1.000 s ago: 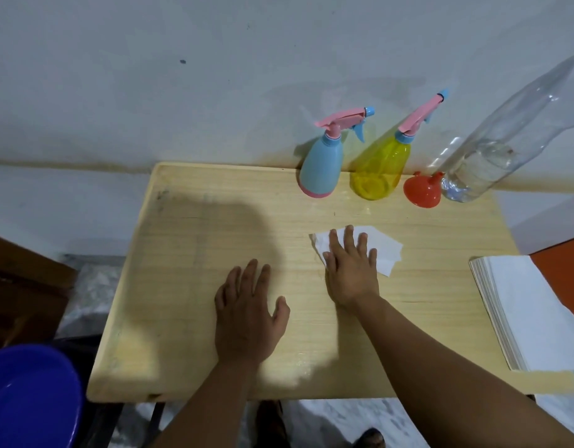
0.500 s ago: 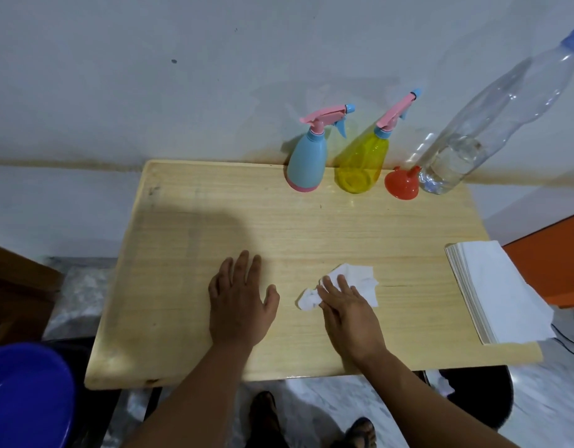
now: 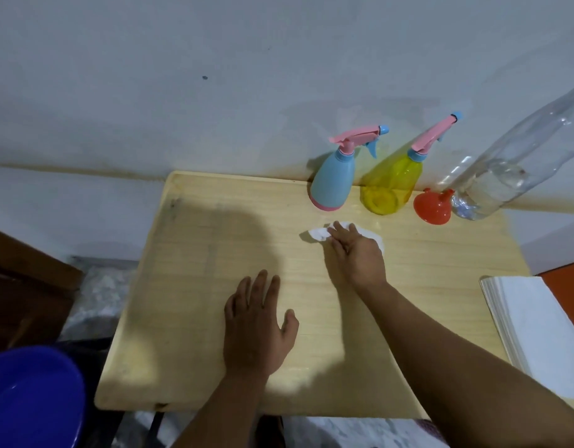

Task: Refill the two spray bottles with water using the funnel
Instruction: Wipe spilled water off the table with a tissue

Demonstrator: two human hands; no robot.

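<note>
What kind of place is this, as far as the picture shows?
Probably a room in a home, not a workshop: a small wooden table pushed against a plain painted wall, a blue basin on the floor beside it, and household spray bottles on top.

So it's a light wooden table [image 3: 195, 286] pushed against the wall. Along the back edge: a blue spray bottle [image 3: 333, 181], a yellow spray bottle [image 3: 392, 181], a red funnel [image 3: 432, 206] mouth-down, and a clear plastic bottle [image 3: 505, 176]. There's a crumpled white tissue [image 3: 318, 233] mid-table, a white paper stack [image 3: 534, 324] on the right edge, plus both hands resting flat.
</note>
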